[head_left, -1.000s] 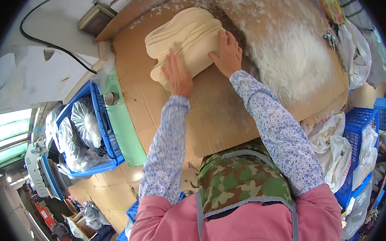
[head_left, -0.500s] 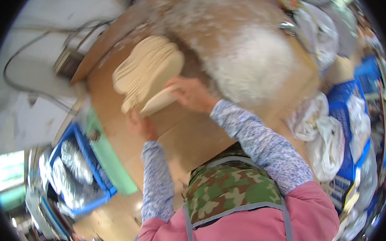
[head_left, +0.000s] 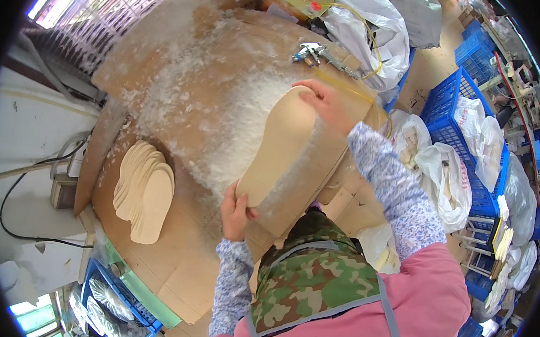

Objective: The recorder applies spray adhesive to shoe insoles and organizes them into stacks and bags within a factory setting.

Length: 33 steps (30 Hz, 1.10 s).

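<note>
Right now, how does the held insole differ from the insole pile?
The held insole looks single; the insole pile has many layers. The held insole is between the left hand and right hand; the insole pile lies untouched on cardboard. Both are beige, sole-shaped.

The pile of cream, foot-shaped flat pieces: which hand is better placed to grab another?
Probably the left hand: it's nearer the pile. The right hand is farther, at the wide end of a cream, foot-shaped piece. Both hands hold that piece, so the left would have to let go first.
</note>
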Tool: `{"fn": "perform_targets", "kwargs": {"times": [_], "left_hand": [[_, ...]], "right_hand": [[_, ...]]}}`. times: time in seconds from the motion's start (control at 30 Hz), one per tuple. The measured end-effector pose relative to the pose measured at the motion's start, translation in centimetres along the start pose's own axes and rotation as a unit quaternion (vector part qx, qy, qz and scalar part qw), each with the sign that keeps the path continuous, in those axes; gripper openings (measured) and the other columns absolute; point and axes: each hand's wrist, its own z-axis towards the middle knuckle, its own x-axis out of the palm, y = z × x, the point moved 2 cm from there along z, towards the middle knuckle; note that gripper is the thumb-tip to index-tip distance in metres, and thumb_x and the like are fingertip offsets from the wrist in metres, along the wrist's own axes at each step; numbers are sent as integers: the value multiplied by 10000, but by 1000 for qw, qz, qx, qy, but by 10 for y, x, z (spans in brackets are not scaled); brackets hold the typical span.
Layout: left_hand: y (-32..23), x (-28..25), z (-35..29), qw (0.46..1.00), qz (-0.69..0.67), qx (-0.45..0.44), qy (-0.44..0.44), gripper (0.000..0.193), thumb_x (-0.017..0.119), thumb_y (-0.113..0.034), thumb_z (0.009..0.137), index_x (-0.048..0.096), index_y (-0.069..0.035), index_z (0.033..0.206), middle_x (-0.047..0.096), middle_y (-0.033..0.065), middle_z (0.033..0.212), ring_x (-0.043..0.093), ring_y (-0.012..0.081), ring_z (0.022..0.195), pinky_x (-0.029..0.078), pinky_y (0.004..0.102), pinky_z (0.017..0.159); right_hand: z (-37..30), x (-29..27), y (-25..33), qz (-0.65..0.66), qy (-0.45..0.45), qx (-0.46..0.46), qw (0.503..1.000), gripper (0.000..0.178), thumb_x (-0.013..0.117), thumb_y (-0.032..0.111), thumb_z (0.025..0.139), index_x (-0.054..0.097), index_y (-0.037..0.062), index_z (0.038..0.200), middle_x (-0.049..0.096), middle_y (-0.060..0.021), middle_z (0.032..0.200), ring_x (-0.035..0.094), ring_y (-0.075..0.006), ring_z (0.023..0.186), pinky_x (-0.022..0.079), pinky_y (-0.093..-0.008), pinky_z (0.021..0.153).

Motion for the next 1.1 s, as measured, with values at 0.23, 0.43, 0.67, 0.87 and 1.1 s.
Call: {"fn": "perform_targets", "kwargs": {"times": [0.23,0.43,0.67,0.87,1.1], "left_hand": [[33,44,34,994,27,-79,-66,385,418,-34,887,405,-29,1272,576,83,885,535,95,530,438,210,464],[32,61,21,980,37,-56,-189,441,448,-29,855,359,-12,1286,535,95,902,557,106,591,464,219,492],[42,52,16,976,21,-38,-213,390,455,-23,863,385,-18,1246,530,101,938,555,111,621,468,237,534],[30,46,15,985,-47,-23,-167,384,456,-13,847,408,-12,1229,535,87,927,557,114,617,468,241,534],[31,21,-14,984,66,-49,-159,395,456,3,815,431,-14,1208,565,106,892,569,139,624,470,270,557]], "right_hand": [[110,-138,-145,-481,-90,59,870,388,623,236,728,595,44,1064,603,-185,1043,563,-324,1015,430,-426,897],[133,-161,-163,-478,-3,98,873,431,619,193,663,596,23,1058,619,-195,1012,585,-341,958,455,-405,841],[42,-170,-24,-95,-12,90,991,271,602,127,753,558,7,992,554,2,762,512,-64,657,406,-209,574],[-85,-137,38,104,129,240,957,526,536,166,842,387,-47,1299,590,-116,1056,470,-95,512,376,-212,489],[-165,-60,33,-2,150,328,933,295,611,118,839,528,20,1105,540,21,734,448,-52,570,358,-211,526]]}}
